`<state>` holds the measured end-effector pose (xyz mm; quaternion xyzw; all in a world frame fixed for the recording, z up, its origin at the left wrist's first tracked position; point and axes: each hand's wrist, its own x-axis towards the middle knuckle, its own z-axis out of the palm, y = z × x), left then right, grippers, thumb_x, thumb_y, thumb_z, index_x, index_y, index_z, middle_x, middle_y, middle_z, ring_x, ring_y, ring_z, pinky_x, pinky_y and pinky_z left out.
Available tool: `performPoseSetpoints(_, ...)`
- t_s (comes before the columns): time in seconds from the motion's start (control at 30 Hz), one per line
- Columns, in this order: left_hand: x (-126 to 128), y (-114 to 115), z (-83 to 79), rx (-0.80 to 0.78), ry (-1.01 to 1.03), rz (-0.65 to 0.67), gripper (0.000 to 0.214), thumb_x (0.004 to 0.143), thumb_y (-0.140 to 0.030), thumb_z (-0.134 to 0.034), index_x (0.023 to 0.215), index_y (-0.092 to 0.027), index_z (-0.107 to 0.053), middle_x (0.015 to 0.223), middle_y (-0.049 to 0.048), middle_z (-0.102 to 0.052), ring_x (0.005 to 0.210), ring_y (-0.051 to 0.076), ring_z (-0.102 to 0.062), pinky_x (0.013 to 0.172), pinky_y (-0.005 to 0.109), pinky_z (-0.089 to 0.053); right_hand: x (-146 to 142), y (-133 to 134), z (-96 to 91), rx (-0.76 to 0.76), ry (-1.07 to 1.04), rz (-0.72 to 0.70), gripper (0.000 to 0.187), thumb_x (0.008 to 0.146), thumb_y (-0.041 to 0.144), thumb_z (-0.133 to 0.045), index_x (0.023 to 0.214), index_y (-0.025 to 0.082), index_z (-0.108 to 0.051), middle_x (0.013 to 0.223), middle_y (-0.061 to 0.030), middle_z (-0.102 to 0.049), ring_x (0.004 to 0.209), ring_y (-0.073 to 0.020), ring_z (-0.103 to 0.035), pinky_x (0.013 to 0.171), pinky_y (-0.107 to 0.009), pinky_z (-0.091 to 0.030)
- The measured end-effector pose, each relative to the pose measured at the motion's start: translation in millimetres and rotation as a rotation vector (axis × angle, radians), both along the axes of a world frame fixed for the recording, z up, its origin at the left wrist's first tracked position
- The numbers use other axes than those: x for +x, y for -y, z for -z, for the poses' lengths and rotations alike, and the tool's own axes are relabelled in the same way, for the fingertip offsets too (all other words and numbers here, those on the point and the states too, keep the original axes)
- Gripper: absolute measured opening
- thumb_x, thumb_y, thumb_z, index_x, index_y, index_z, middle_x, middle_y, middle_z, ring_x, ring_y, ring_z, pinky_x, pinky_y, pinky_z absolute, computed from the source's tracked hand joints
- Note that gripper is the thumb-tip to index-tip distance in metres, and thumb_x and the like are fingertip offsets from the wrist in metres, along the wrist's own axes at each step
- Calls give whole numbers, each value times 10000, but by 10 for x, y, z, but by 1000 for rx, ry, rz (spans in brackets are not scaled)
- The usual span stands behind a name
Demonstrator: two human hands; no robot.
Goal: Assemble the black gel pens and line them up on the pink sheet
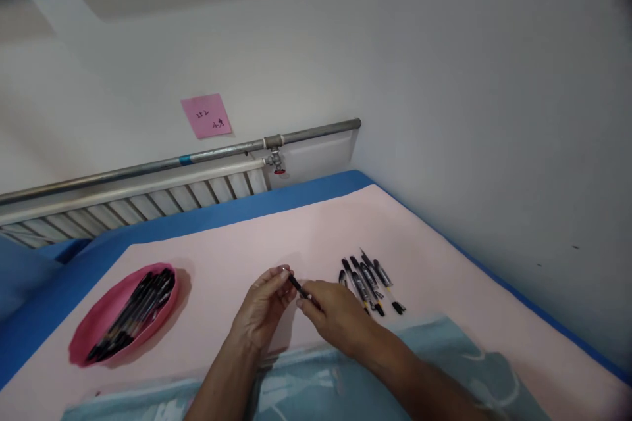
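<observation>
One black pen point(295, 282) is over the pink tabletop point(237, 243); the left hand point(266, 296) pinches its far end; the right hand point(338, 314) pinches its near end; loose pens point(360, 285) lie in a bunch on the right; more pens point(134, 312) sit in a pink bowl point(111, 306) on the left.

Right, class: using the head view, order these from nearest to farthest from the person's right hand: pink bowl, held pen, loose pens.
1. Held pen: in the right hand, its other end at the left hand.
2. Loose pens: grouped just to the right.
3. Pink bowl: far left, past the left hand.
</observation>
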<state>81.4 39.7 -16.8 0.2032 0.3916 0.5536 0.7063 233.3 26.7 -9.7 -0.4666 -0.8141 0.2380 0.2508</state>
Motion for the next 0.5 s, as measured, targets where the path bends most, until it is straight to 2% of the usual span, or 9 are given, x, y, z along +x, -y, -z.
performPoseSetpoints(0.2,11,-16,67,44,-72,-34,167,580,-167,-760,694,-132,-643,681,-19,-620,632,61,-570,627,170,-463,-54,32,19,49,67,65,170,850,223,-402,900,191,-562,793,-35,-603,705,-150,-540,596,-242,-300)
performPoseSetpoints(0.27,-13,-20,56,68,-96,-10,167,581,-183,-760,697,-131,-651,694,-17,-628,641,60,-569,635,169,-454,-74,29,6,-8,-38,36,157,844,211,-408,869,190,-562,784,-24,-601,705,-140,-536,603,-230,-317)
performPoseSetpoints(0.4,-75,-7,-14,110,-97,93,185,620,-204,-733,779,-129,-673,794,21,-665,735,96,-593,714,207,-447,-115,15,-34,-232,-281,-54,184,831,197,-413,694,180,-534,676,11,-572,644,-110,-517,571,-195,-340)
performPoseSetpoints(0.5,-83,12,-48,120,-108,98,235,664,-276,-703,852,-139,-669,877,49,-670,783,127,-602,744,248,-447,-126,17,-50,-271,-297,-34,207,833,218,-412,662,176,-521,641,14,-555,616,-110,-504,550,-197,-333)
